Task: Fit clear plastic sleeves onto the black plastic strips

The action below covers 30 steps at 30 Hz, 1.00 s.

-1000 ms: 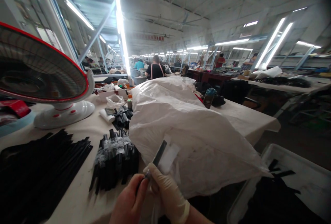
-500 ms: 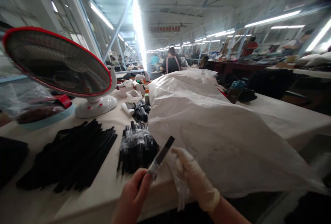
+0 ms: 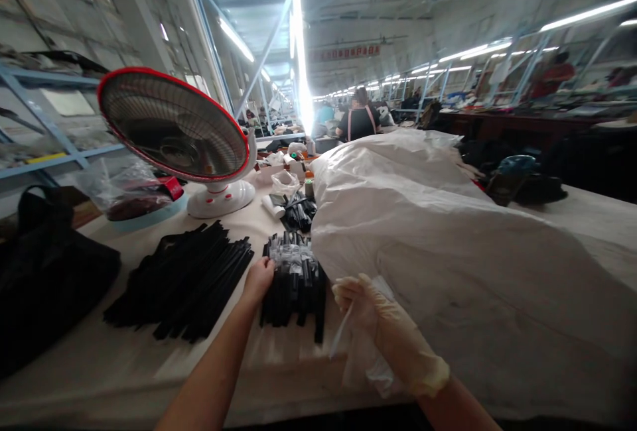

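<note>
My bare left hand [image 3: 258, 280] reaches forward and rests on the left edge of a pile of black strips wrapped in clear film [image 3: 294, 276] on the table; its fingers curl onto the pile, and whether they grip a strip is hidden. My right hand [image 3: 371, 311], in a pale glove, is closed on a thin clear plastic wrapper [image 3: 343, 331] that hangs down from it. A larger heap of bare black strips [image 3: 186, 278] lies to the left of the wrapped pile.
A big white sack [image 3: 448, 245] covers the right of the cream table [image 3: 124, 365]. A red-rimmed white fan [image 3: 174, 129] stands at the back left, a black bag [image 3: 44, 272] at far left. Other people work at tables beyond.
My left hand carried the wrapped black strip forward from in front of me to the wrapped pile. My right hand stayed near, still holding clear plastic. The view swung left.
</note>
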Tool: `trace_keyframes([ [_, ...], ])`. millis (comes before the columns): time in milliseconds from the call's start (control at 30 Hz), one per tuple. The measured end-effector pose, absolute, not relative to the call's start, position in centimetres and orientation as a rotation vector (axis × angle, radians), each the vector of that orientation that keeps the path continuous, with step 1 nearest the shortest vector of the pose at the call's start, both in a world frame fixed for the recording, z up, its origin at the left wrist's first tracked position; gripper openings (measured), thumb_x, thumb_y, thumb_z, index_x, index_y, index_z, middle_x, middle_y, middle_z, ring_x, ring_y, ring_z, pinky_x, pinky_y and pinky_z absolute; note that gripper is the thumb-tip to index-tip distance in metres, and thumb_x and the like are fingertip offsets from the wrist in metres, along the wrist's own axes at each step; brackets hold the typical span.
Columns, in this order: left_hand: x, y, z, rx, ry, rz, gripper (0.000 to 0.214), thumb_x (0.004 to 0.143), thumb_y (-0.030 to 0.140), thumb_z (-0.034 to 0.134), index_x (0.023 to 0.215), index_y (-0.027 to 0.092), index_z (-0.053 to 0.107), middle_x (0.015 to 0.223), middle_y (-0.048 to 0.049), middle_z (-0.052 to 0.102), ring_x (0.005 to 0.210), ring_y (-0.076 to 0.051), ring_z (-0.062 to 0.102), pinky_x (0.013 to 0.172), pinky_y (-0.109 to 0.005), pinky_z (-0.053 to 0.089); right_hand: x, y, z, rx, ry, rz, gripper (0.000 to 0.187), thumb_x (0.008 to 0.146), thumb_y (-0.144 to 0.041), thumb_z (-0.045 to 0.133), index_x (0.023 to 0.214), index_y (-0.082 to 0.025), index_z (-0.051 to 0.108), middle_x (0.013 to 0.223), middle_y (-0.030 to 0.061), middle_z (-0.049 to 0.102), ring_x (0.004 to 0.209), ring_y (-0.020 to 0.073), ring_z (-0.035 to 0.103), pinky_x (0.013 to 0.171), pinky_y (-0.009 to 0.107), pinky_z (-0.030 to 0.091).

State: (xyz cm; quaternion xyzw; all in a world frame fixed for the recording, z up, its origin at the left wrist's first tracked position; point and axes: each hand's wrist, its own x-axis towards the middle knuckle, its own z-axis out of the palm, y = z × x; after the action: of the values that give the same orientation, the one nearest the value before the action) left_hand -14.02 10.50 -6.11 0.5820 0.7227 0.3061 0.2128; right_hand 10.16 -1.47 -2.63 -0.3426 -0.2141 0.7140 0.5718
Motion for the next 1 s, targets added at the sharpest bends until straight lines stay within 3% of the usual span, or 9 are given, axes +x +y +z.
trace_keyframes([
  [233, -12.8, 6.1, -3.3, 1.775, 1.896, 0.917, 0.03, 0.089, 0.033, 0.042, 0.098, 0.011, 0.06, 0.101, -0.0109, 0.063, 0.105, -0.026, 0.054, 0.09, -0.038, 0.04, 9.7, -0.1, -3.3, -0.796, -0.498, 1.682, 0.034, 0.074, -0.045, 0.064, 0.085, -0.014, 0.07, 0.086, 0.009, 0.073, 0.084, 0.0193, 0.067, 0.086, 0.033, 0.047],
  [367, -8.2, 0.5, -0.9, 1.822, 1.526, 0.771, 0.032, 0.082, 0.045, 0.048, 0.09, 0.017, 0.062, 0.077, -0.0008, 0.066, 0.072, -0.017, 0.061, 0.064, -0.025, 0.046, 9.1, 0.3, -3.3, -0.773, -0.532, 1.635, 0.034, 0.072, -0.047, 0.065, 0.085, -0.015, 0.07, 0.087, 0.0081, 0.072, 0.086, 0.0201, 0.066, 0.087, 0.035, 0.046],
  [500, -5.2, -3.0, -0.5, 1.722, 1.326, 0.718, 0.013, 0.076, 0.028, 0.056, 0.076, 0.015, 0.059, 0.067, 0.0015, 0.06, 0.062, -0.012, 0.054, 0.056, -0.021, 0.04, 8.6, -0.8, -3.1, -0.858, -0.613, 1.561, 0.036, 0.073, -0.049, 0.064, 0.085, -0.016, 0.069, 0.086, 0.0073, 0.071, 0.085, 0.0208, 0.064, 0.083, 0.035, 0.047],
  [600, -5.1, -3.9, -0.8, 1.651, 1.353, 0.805, 0.013, 0.078, 0.024, 0.052, 0.073, 0.015, 0.059, 0.064, 0.0013, 0.059, 0.059, -0.012, 0.052, 0.055, -0.021, 0.038, 8.3, -2.2, -2.7, -0.958, -0.792, 1.536, 0.036, 0.071, -0.048, 0.066, 0.087, -0.017, 0.069, 0.082, 0.0046, 0.069, 0.076, 0.0165, 0.062, 0.071, 0.028, 0.047],
  [700, -5.8, -4.8, -0.8, 1.629, 1.355, 0.927, 0.018, 0.081, 0.028, 0.052, 0.08, 0.014, 0.063, 0.073, -0.0027, 0.066, 0.068, -0.014, 0.058, 0.062, -0.022, 0.043, 7.8, -3.3, -2.8, -1.072, -1.036, 1.598, 0.039, 0.063, -0.049, 0.072, 0.085, -0.017, 0.07, 0.066, 0.0004, 0.064, 0.058, 0.0111, 0.053, 0.053, 0.022, 0.039],
  [767, -6.5, -5.2, -0.5, 1.71, 1.321, 0.932, 0.022, 0.084, 0.028, 0.05, 0.088, 0.015, 0.066, 0.082, -0.0042, 0.07, 0.075, -0.015, 0.061, 0.067, -0.022, 0.045, 7.5, -3.6, -3.1, -1.127, -1.142, 1.631, 0.037, 0.061, -0.05, 0.072, 0.076, -0.017, 0.07, 0.051, -0.0029, 0.054, 0.048, 0.0088, 0.045, 0.045, 0.021, 0.032],
  [833, -7.8, -4.9, -0.3, 1.838, 1.362, 0.827, 0.031, 0.09, 0.032, 0.039, 0.1, 0.017, 0.065, 0.079, -0.0021, 0.07, 0.071, -0.013, 0.063, 0.063, -0.02, 0.046, 7.4, -3.6, -3.4, -1.189, -1.212, 1.61, 0.036, 0.062, -0.052, 0.07, 0.065, -0.016, 0.069, 0.044, -0.0041, 0.048, 0.042, 0.0078, 0.039, 0.041, 0.021, 0.028],
  [933, -11.7, -2.3, -0.8, 2.021, 1.821, 0.572, 0.037, 0.095, 0.035, 0.027, 0.113, 0.022, 0.057, 0.082, -0.0002, 0.069, 0.072, -0.011, 0.064, 0.067, -0.02, 0.048, 7.8, -3.5, -3.7, -1.242, -1.219, 1.519, 0.032, 0.065, -0.049, 0.068, 0.07, -0.018, 0.07, 0.057, 0.0002, 0.061, 0.052, 0.0118, 0.052, 0.048, 0.022, 0.037],
  [1000, -15.2, 0.3, -1.9, 1.985, 2.146, 0.46, 0.03, 0.093, 0.03, 0.037, 0.106, 0.017, 0.06, 0.103, -0.0076, 0.066, 0.095, -0.017, 0.061, 0.083, -0.03, 0.047, 8.0, -3.3, -3.7, -1.267, -1.135, 1.501, 0.031, 0.066, -0.047, 0.069, 0.076, -0.018, 0.071, 0.068, 0.0029, 0.067, 0.064, 0.0166, 0.06, 0.057, 0.024, 0.044],
])
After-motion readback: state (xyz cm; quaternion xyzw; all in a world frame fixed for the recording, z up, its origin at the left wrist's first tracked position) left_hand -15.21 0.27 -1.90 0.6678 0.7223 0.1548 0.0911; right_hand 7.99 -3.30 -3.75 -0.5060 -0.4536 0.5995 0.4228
